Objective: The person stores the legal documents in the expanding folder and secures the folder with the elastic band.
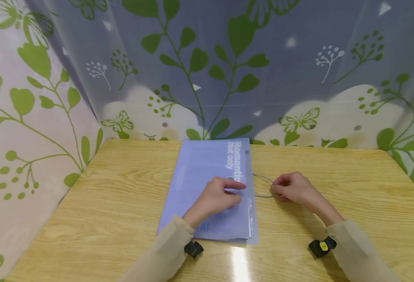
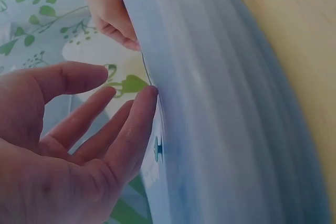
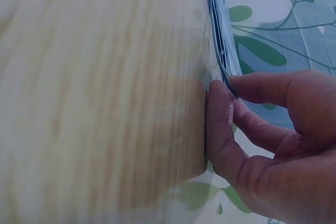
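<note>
A blue-violet expanding file folder [image 1: 199, 196] with white lettering lies flat on the wooden table; its pleated side [image 2: 236, 108] shows in the left wrist view. From its right edge a thin grey elastic cord [image 1: 263, 196] stretches out in a loop. My right hand [image 1: 295, 190] pinches the end of that loop between thumb and fingers, just right of the folder. Over the folder's right part is my left hand [image 1: 215, 197], fingers spread and loosely bent, with one fingertip at the cover. A small teal button [image 2: 158, 149] stands up from the cover near that fingertip.
The wooden table [image 1: 115, 196] extends on both sides of the folder. Behind it and at the sides hang curtains [image 1: 207, 78] printed with leaves and butterflies. A black strap device [image 1: 322, 246] is on the right cuff, another [image 1: 194, 249] on the left.
</note>
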The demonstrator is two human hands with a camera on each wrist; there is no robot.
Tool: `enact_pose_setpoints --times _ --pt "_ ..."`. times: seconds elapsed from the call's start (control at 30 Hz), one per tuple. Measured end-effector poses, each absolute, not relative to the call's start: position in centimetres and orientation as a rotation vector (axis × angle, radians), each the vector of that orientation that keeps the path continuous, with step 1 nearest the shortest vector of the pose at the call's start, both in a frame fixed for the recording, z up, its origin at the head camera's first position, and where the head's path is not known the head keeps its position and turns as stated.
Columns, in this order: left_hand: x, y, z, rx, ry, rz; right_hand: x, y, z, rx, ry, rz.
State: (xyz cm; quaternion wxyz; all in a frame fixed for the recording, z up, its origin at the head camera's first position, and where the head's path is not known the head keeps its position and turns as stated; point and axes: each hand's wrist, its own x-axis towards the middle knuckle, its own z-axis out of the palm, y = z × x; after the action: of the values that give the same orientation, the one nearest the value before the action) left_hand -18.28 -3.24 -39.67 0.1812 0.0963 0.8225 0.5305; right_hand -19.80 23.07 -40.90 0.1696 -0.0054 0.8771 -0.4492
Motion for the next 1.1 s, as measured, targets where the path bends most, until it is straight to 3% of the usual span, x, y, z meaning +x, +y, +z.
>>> enact_pose_setpoints --times 0.37,0.73,1.1 --pt "-19.0 -5.6 -38.7 0.447 2.59 1.005 -19.9 23.3 -41.0 -0.022 2.433 -1.346" --pt "-17.5 -6.3 -38.0 0.411 2.771 0.457 -19.9 23.7 -41.0 -0.076 2.289 -1.517" --pt "-17.0 -6.4 -38.7 0.415 2.805 0.332 -19.8 23.4 -40.8 -0.115 2.314 -1.528"
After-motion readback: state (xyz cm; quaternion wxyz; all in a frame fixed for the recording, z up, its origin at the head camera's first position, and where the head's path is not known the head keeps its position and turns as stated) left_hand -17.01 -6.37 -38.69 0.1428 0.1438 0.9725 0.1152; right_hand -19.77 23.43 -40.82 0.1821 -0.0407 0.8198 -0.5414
